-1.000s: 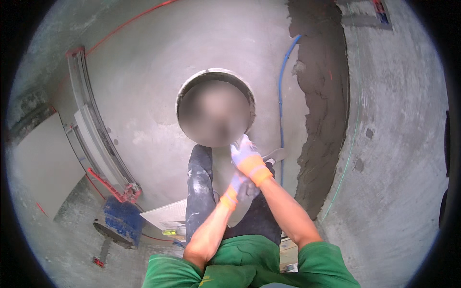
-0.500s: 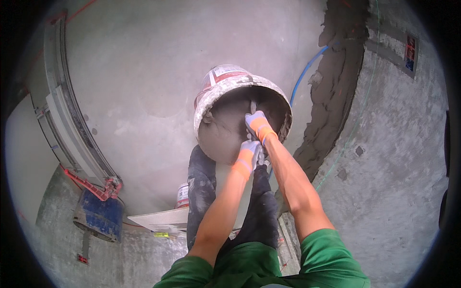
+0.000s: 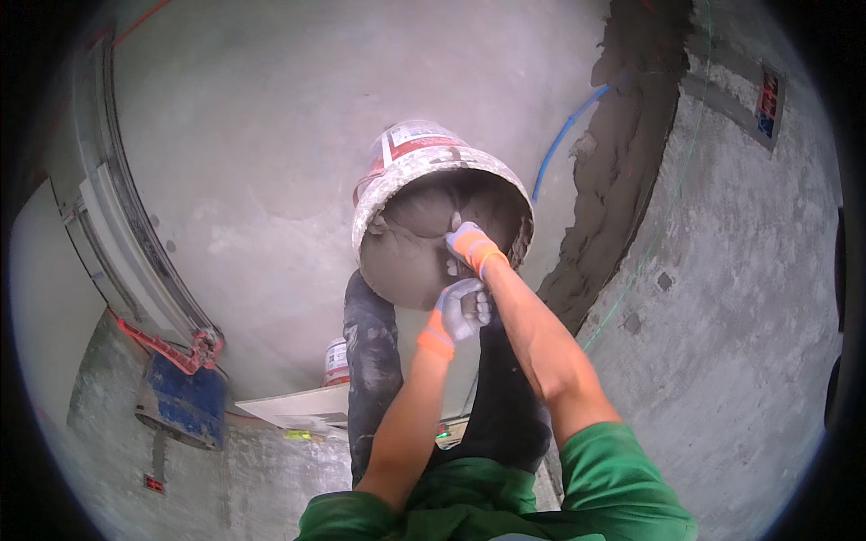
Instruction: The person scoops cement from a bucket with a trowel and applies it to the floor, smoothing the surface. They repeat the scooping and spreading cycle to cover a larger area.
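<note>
Your bucket [image 3: 417, 144] sits mid-frame, tilted, mouth facing you, red/white label side up top. Grey mortar [image 3: 401, 261] fills the lower pt of the mouth, w/ a heap twd the back.

Your R hand [image 3: 471, 245], gloved w/ orange cuff, is inside the mouth, R of ctr, over the mortar. Fingers look curled; a small grey tip pokes out ahead of it, can't tell if tool or thumb, so can't tell what it's clamped on, if anything. Your L hand [image 3: 462, 309], same glove type, is just below it at the bucket's near rim: fingers half-curled, spaced off the palm, nothing seen in it. Can't tell if it touches the rim. Your trousers [image 3: 372, 338] show below the bucket.

Upper R: blue tube [image 3: 566, 135] next to a dark mortar strip [image 3: 622, 180], then a green line [image 3: 666, 225] and a red/blue wall box [image 3: 768, 102]. L side: long rail [image 3: 135, 207] w/ red end pc [image 3: 185, 353]. Lower L: blue tub [image 3: 185, 395], white board [image 3: 293, 408], small red/white pail [image 3: 336, 363] btwn board and your leg.
</note>
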### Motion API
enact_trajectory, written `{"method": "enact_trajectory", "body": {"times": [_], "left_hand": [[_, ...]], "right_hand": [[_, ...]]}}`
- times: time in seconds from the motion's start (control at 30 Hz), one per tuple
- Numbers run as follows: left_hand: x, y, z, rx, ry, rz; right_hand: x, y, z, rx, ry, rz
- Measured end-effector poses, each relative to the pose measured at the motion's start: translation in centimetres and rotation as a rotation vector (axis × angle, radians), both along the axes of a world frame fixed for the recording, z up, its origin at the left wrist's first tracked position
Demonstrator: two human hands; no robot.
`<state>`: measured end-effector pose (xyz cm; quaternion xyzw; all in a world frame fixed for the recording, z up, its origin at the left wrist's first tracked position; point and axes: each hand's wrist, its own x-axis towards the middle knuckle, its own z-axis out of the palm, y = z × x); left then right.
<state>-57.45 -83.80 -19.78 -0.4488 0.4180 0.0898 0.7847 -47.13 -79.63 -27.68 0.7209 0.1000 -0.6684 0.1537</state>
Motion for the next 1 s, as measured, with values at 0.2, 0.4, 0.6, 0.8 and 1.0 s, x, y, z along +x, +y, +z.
{"method": "enact_trajectory", "body": {"times": [0.2, 0.4, 0.6, 0.8, 1.0], "left_hand": [[3.6, -4.2, -1.7, 0.588, 0.281, -0.064], [5.1, -2.5, -0.3, 0.210, 0.479, -0.021], [5.4, -0.4, 0.6, 0.219, 0.645, -0.272], [6.1, -1.8, 0.4, 0.245, 0.670, -0.115], [6.3, -3.1, 0.6, 0.262, 0.767, -0.103]], "right_hand": [[-0.1, -0.6, -2.0, 0.065, -0.060, 0.335], [0.5, -1.4, -1.3, -0.108, 0.072, -0.426], [0.2, -0.9, -1.4, -0.083, 0.294, -0.531], [0.2, -0.8, -0.8, -0.005, 0.354, -0.449], [-0.2, -1.0, -0.1, 0.076, 0.355, -0.363]]}}
